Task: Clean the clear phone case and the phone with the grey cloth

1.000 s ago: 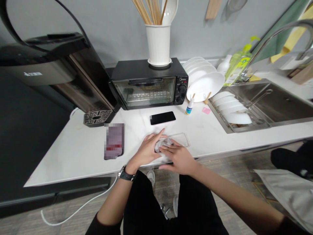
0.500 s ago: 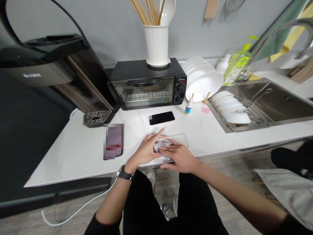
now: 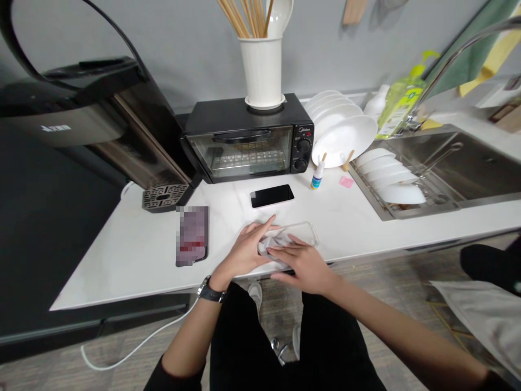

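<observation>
Your head-worn camera looks forward and steeply down over the white desk (image 3: 114, 255). The dark-screened phone (image 3: 272, 196) sits near mid-frame, the clear case (image 3: 307, 232) just below it. The grey wall (image 3: 179, 43) fills the top; your legs (image 3: 248, 342) and the floor (image 3: 391, 271) fill the bottom. The dark machine (image 3: 150, 136) appears near and large at left; the sink (image 3: 488, 155) reaches the right edge.
</observation>
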Tool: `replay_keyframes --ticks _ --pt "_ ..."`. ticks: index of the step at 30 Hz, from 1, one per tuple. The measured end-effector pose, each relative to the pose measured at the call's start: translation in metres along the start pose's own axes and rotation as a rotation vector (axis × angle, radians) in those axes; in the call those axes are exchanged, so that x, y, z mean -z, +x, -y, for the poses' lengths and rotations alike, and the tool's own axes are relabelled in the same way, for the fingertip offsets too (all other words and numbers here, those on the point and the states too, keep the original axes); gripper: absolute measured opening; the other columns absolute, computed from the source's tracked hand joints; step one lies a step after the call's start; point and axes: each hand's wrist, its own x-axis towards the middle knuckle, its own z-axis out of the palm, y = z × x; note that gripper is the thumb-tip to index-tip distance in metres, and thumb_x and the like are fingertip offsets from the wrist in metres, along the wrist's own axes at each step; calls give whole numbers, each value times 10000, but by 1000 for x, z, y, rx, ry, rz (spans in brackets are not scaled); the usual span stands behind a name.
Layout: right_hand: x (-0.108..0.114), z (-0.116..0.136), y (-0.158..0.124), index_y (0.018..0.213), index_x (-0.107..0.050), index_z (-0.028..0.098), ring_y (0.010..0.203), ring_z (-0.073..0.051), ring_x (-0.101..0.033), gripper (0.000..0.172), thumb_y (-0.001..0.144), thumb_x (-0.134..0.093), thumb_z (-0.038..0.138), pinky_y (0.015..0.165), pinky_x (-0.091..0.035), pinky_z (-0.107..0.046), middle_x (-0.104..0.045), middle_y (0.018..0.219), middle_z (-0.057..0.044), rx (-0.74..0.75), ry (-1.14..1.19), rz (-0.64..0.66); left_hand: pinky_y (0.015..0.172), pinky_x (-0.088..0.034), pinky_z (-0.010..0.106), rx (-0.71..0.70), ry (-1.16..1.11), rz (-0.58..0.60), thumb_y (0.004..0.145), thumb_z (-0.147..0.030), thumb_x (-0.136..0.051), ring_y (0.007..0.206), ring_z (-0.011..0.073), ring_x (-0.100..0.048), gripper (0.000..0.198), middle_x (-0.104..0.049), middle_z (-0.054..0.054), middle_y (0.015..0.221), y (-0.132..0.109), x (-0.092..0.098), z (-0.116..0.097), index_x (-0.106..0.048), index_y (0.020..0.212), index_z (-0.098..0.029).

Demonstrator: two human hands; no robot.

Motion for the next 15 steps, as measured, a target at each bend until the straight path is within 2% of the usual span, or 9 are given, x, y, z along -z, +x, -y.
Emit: replay_keyframes --ticks 3,6,9,11,13,15 --pt "25 -23 -27 1413 -654 263 1168 -251 -745 400 1051 -590 420 1240 -393 -542 -779 1270 -73 -73 -67 -9 1169 -327 469 29 21 -4 836 -377 -847 1356 311 -498 1098 -588 34 1535 1 0 -1 -152 1685 -371" --pt "40 -39 -41 1411 -656 209 1146 -277 -753 391 1074 -544 372 1227 -393 -581 -768 1286 -111 -130 -190 -40 1185 -305 494 28 29 8 832 -341 -847 1369 316 -485 1132 -592 30 1535 5 -2 -2 -109 1689 -375" --pt "21 -27 -20 1439 -618 123 1200 -324 -724 560 1029 -598 505 1212 -399 -599 -708 1375 -183 -100 -199 -58 1176 -320 496 13 21 1 841 -333 -835 1345 310 -501 1107 -595 32 1532 6 -3 -1 -123 1687 -377" --pt "1 -12 4 1429 -622 143 1219 -314 -714 626 995 -616 594 1222 -392 -571 -703 1392 -164 -35 -130 -39 1164 -350 477 9 -3 -9 856 -279 -806 1323 294 -517 1060 -598 35 1521 4 -3 0 -152 1685 -370" --pt "-10 -3 23 1398 -643 167 1212 -300 -716 606 994 -603 619 1241 -363 -556 -716 1380 -135 9 -93 -24 1157 -377 454 6 -34 -26 864 -228 -778 1317 280 -521 1020 -599 42 1509 2 -2 2 -182 1683 -351" --pt "-6 -6 28 1386 -650 182 1190 -292 -726 542 1021 -586 577 1253 -331 -572 -743 1337 -121 12 -113 -13 1159 -385 448 6 -38 -45 877 -252 -775 1328 284 -509 994 -591 57 1514 1 -1 3 -200 1683 -326"
